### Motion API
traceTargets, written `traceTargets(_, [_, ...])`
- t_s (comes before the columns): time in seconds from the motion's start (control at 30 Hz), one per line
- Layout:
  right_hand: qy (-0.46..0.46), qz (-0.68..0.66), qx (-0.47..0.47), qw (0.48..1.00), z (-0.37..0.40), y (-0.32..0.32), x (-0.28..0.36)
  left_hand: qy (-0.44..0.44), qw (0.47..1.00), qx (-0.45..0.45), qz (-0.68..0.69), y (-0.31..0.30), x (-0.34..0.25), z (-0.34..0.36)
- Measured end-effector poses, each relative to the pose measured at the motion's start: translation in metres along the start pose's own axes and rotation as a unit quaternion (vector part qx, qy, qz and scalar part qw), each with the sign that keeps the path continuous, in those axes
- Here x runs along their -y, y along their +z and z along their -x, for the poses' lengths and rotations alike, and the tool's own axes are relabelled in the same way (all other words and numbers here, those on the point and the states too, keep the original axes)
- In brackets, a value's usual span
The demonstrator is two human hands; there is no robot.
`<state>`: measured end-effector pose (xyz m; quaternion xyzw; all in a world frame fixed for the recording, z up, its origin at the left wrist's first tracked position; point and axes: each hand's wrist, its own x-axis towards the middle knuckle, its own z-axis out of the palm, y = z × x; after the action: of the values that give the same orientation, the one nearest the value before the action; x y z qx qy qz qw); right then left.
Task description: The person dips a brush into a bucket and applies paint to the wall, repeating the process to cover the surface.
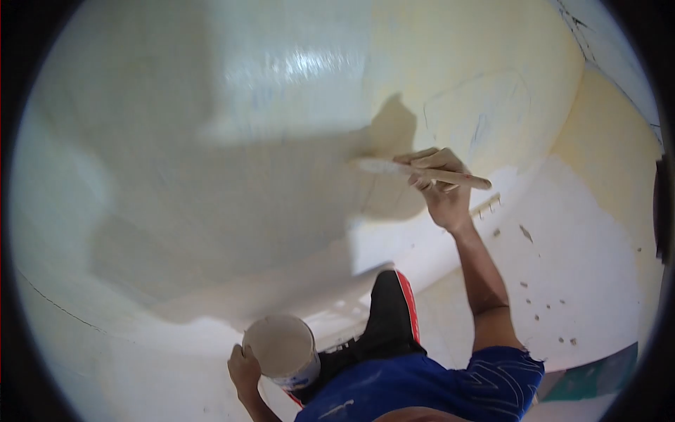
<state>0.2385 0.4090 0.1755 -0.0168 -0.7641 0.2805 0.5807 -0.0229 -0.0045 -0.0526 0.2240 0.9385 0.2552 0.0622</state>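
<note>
My right hand is closed around the wooden handle of a paintbrush. The whitish bristles rest right at the wall, where a shadow meets them. Wet paint shines on the upper part of that wall, and bare yellowish surface shows to its right. Low on the left, my left hand grips the rim of a white paint bucket. The bucket is tilted toward me near my leg, with pale paint coating its inside and blue print on its outside.
A small hook rack is fixed to the wall right of my forearm. Small dark chips are scattered over the white surface at right. A green cloth or mat lies at lower right. My black-trousered leg extends toward the wall.
</note>
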Motion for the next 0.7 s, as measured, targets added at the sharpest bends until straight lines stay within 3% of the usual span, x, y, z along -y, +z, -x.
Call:
traceTargets(0.1, [0.116, -0.22, -0.037, 0.968, 0.061, 0.013, -0.013, 0.012, 1.0, 0.018, -0.002, -0.006, -0.008, 0.001])
traceTargets(0.13, [0.13, -0.222, -0.042, 0.965, 0.074, 0.015, -0.012, 0.008, 0.999, 0.028, -0.014, -0.007, -0.009, 0.002])
traceTargets(0.2, [-0.054, -0.169, 0.01, 0.984, 0.086, 0.02, -0.011, -0.015, 1.0, 0.022, 0.011, -0.006, -0.012, 0.003])
traceTargets(0.33, [-0.059, -0.056, 0.048, 0.996, 0.072, 0.03, 0.054, -0.025, 0.999, 0.028, 0.004, -0.004, -0.006, 0.001])
traceTargets(0.47, [-0.197, 0.044, 0.119, 0.972, 0.068, 0.036, 0.061, -0.02, 1.0, 0.023, 0.002, -0.007, -0.013, 0.001])
traceTargets(0.5, [-0.229, 0.038, 0.118, 0.966, 0.067, 0.04, 0.058, -0.015, 1.0, 0.019, 0.008, -0.008, -0.014, 0.002])
traceTargets(0.7, [-0.223, 0.03, 0.133, 0.965, 0.064, 0.054, 0.063, -0.012, 1.0, 0.018, 0.01, -0.009, -0.017, 0.002])
